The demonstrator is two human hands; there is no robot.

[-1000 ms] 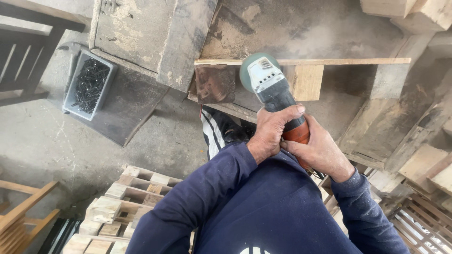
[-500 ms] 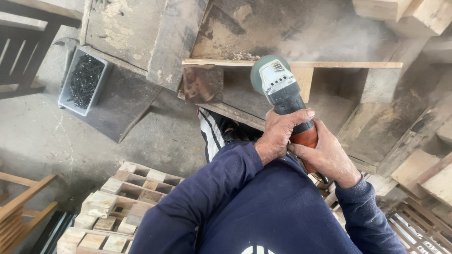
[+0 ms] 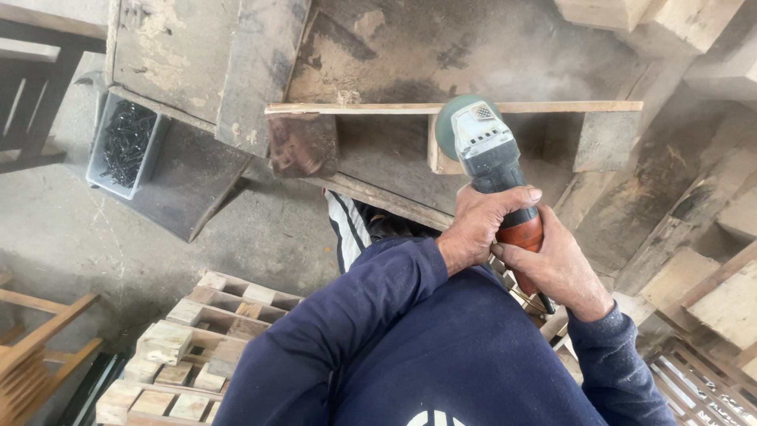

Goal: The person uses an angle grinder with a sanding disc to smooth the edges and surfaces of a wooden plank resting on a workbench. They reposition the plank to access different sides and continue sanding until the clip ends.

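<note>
Both hands, left (image 3: 482, 225) and right (image 3: 556, 264), stay clenched on the grinder (image 3: 490, 162), its head now nearer the plank (image 3: 378, 108).

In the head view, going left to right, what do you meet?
Grey tray of dark screws → stacked wooden pallet pieces → dark block under the thin board → left hand → right hand, both holding the power sander → light wooden planks.
</note>
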